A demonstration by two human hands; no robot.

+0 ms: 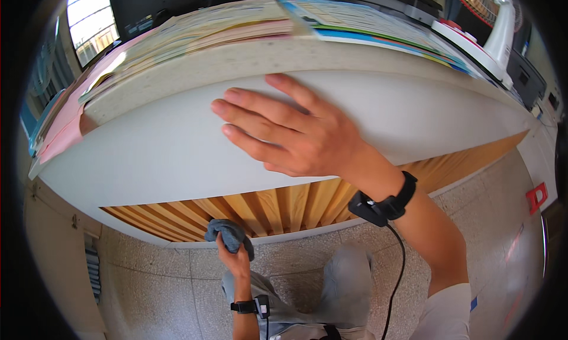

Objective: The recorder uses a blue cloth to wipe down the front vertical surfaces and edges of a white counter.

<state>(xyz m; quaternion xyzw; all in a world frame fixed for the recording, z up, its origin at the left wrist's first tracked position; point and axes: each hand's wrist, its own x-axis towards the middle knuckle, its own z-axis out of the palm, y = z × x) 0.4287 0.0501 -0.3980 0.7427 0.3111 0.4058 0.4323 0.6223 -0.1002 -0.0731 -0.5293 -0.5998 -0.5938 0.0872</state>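
A bunched grey cloth [223, 231] is gripped in my left hand [234, 257], low down. The cloth meets the lower edge of the ribbed wooden slats [290, 205] on the counter front; whether it presses on them I cannot tell. Higher up, my right hand [296, 130] lies flat with fingers spread on the smooth white panel [160, 142]. Its thumb points up to the panel's top edge, just under the pale stone countertop [236, 62]. Nothing is held in the right hand. Each wrist wears a black strap with a small device.
Stacks of papers [195, 38] and blue-edged sheets [378, 29] lie along the countertop. Pink paper [62, 133] overhangs at the left. A white fan [500, 38] stands at the right. A black cable [399, 281] hangs from my right wrist over the speckled floor [154, 275].
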